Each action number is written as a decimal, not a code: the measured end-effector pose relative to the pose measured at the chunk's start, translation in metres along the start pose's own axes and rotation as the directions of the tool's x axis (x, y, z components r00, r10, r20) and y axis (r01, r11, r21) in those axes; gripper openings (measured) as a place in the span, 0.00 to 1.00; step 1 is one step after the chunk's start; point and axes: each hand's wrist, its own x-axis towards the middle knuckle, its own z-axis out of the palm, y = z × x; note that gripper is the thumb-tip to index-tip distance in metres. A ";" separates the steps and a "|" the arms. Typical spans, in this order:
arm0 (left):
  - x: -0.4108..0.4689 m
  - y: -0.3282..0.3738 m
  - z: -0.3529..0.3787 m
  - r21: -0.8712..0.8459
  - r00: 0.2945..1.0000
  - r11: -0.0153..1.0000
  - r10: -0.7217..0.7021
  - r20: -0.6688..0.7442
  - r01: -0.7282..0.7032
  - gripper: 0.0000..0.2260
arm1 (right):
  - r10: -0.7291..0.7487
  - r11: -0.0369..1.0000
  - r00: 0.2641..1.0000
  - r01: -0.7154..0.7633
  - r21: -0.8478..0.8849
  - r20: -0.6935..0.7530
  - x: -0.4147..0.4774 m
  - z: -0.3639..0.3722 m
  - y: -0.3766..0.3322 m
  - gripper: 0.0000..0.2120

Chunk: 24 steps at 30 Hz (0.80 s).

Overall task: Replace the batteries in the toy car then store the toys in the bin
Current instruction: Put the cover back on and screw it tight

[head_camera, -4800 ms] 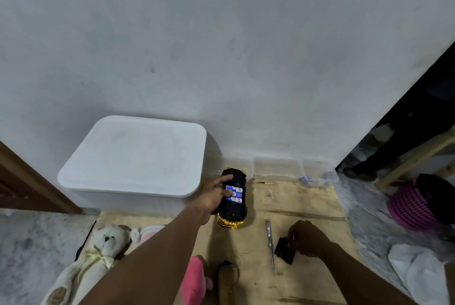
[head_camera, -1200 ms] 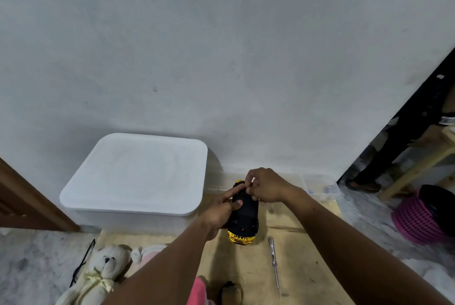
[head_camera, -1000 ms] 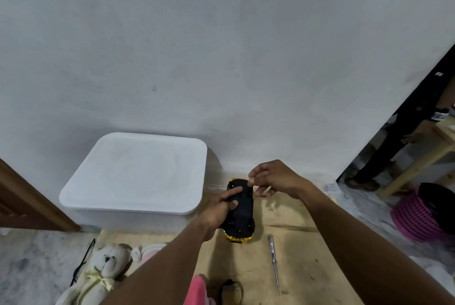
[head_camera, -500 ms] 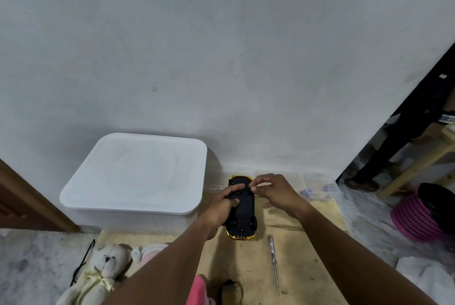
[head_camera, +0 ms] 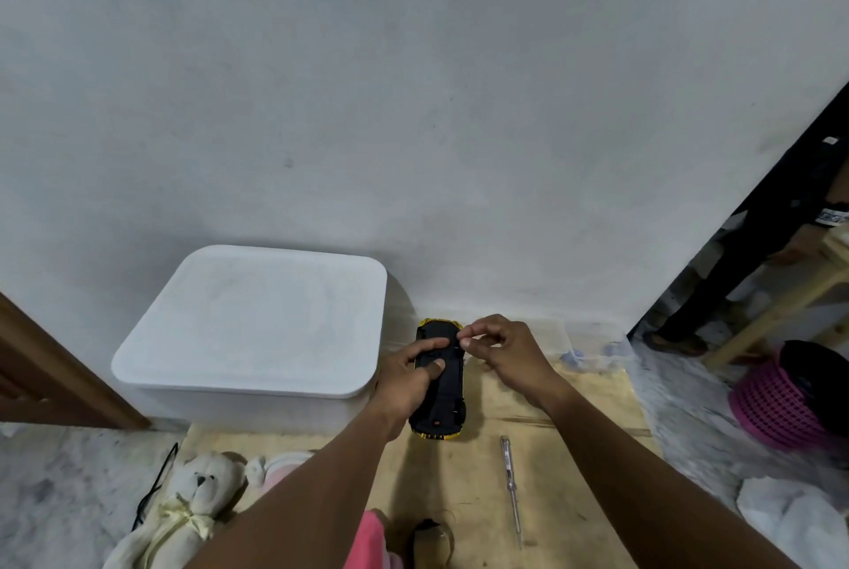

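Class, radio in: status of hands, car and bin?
Left hand grips car, underside up. Right hand pinches at its edge; hold unclear. Bin lidded; screwdriver lies nearby.

Toy car (head_camera: 443, 389) on the board (head_camera: 574, 476), just right of the bin (head_camera: 257, 325).
The bin stands at the far left against the wall (head_camera: 413, 109), lid on. The car lies underside up with its length running near to far. The left grip (head_camera: 404, 378) holds its left side and the right grip (head_camera: 510, 352) is at its far right edge. The screwdriver (head_camera: 511, 486) lies nearer and right of the car, apart from it. The teddy bear (head_camera: 193, 495) lies near left, in front of the bin, with another soft toy (head_camera: 367, 541) to its right. A basket (head_camera: 776, 403) sits on the floor, far off to the right.
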 end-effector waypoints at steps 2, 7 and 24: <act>-0.001 0.000 0.001 0.001 1.000 1.000 0.007 0.003 -0.007 0.14 | -0.022 0.999 0.998 0.025 -0.048 0.055 -0.001 0.001 0.000 0.05; -0.002 0.001 0.003 0.013 1.000 1.000 0.008 0.023 -0.008 0.13 | -0.014 0.991 0.998 0.022 -0.130 0.069 -0.003 0.006 0.001 0.07; 0.000 0.005 0.000 -0.014 0.995 0.998 -0.067 0.069 0.068 0.14 | 0.008 0.979 0.994 -0.029 -0.202 -0.106 0.001 0.018 0.009 0.07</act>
